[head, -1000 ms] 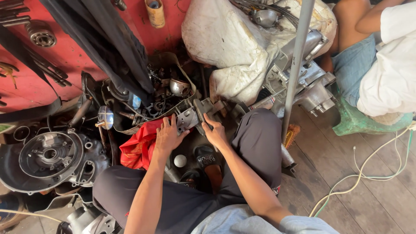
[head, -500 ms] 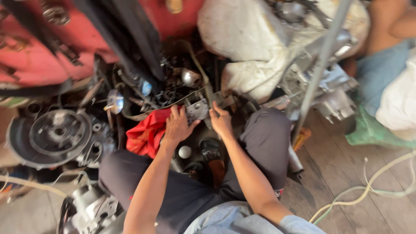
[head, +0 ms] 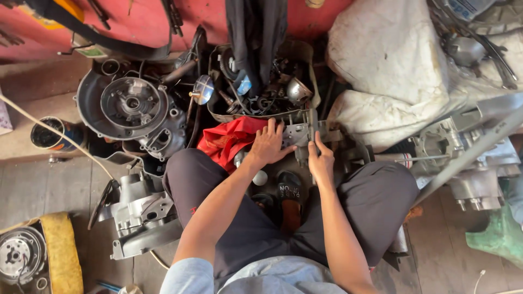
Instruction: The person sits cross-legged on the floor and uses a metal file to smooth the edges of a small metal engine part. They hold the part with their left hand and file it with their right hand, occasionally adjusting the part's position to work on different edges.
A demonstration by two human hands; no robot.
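The small grey metal engine part (head: pixel 298 136) sits on the floor between my knees, just in front of the tray of parts (head: pixel 261 109); my left hand (head: pixel 268 146) lies flat on its left side, fingers spread apart and pressing; my right hand (head: pixel 320 160) grips its right edge, fingers closed around the metal; a red rag (head: pixel 226 140) lies just left of it, touching my left wrist; a round engine cover (head: pixel 131 103) rests further left; a white sack (head: pixel 392 65) bulges to the right.
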